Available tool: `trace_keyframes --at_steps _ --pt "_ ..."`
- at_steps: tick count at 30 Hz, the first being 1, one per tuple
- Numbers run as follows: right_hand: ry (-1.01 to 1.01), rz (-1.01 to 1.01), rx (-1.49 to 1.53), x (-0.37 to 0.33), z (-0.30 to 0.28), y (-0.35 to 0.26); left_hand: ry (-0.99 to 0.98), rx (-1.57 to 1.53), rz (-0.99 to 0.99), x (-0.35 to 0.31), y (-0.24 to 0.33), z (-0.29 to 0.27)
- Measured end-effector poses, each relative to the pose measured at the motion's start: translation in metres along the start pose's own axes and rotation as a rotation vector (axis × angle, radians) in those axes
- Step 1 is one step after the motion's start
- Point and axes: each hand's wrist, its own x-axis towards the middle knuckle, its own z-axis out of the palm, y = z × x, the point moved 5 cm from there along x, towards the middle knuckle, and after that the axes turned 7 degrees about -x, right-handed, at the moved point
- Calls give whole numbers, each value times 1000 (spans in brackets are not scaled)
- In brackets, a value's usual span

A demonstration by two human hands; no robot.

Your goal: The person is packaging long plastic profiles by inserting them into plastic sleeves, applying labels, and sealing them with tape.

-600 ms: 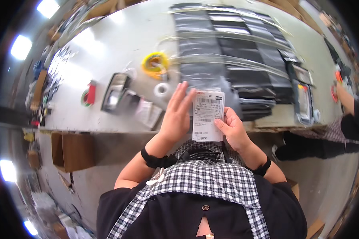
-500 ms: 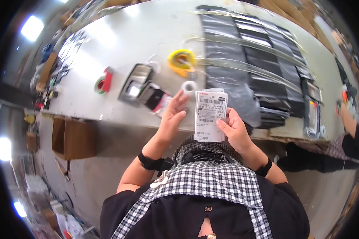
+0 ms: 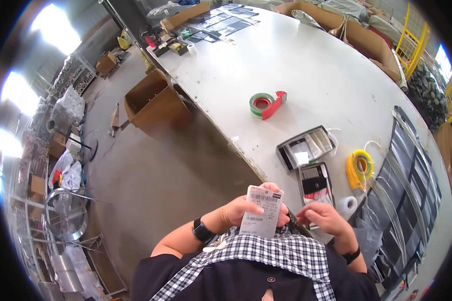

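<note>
A stack of white printed shipping labels (image 3: 260, 220) is gripped by my left hand (image 3: 238, 210), thumb across its front and fingertips showing past the edges. Beside it on the right, my right hand (image 3: 326, 219) is apart from the stack, fingers loosely bent with nothing visible in them. It hovers at the table edge, close to a dark open tray (image 3: 315, 183) that holds black and red-and-white pieces. A second dark tray (image 3: 306, 148) with light items lies just beyond. A small white roll (image 3: 347, 204) sits right of my right hand.
A yellow tape roll (image 3: 360, 168) and a red tape dispenser (image 3: 271, 104) with green tape lie on the white table (image 3: 211, 90). Black plastic-wrapped bundles (image 3: 404, 195) cover its right side. An open cardboard box (image 3: 158, 105) stands on the floor left of the table.
The label stack has passed from my right hand to my left. My right hand is now off it, beside the trays. The view has turned left, showing more floor and the cardboard box.
</note>
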Motion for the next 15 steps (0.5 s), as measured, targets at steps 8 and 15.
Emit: trace_keyframes --at_steps 8,15 --pt "318 -86 305 12 -48 -20 119 16 -148 57 122 -58" --pt "1237 179 807 21 87 47 181 345 -316 91 245 -109"
